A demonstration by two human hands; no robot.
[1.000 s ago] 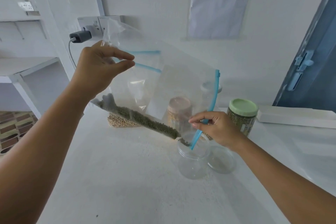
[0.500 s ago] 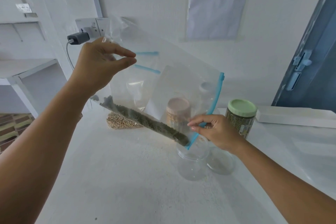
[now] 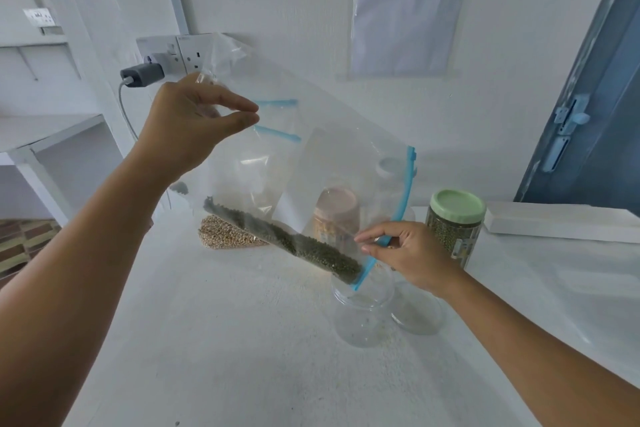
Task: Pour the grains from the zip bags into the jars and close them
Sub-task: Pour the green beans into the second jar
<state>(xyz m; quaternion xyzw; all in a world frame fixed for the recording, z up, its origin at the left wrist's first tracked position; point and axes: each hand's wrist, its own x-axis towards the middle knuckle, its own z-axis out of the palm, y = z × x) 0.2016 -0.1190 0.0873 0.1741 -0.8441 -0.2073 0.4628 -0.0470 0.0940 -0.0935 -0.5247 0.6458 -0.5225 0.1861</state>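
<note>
Left hand (image 3: 187, 125) pinches the zip bag (image 3: 311, 163) high at ten o'clock while right hand (image 3: 408, 253) fingers pinch its mouth, funnelling green grains (image 3: 294, 243) toward the open jar (image 3: 363, 312).

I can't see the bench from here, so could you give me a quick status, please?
Left hand pinches zip bag high; right hand pinches its blue zip. Green grains bunched at low corner over open jar. Nothing blocking.

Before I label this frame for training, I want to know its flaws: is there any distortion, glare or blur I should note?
Head view: wide-angle bending bows the door frame and wall edges; soft, even daylight, faint shadows on the table; pale sheen on the zip bag veils the jars behind it; the wall notice is too soft to read; both hands look reasonably sharp.
</note>
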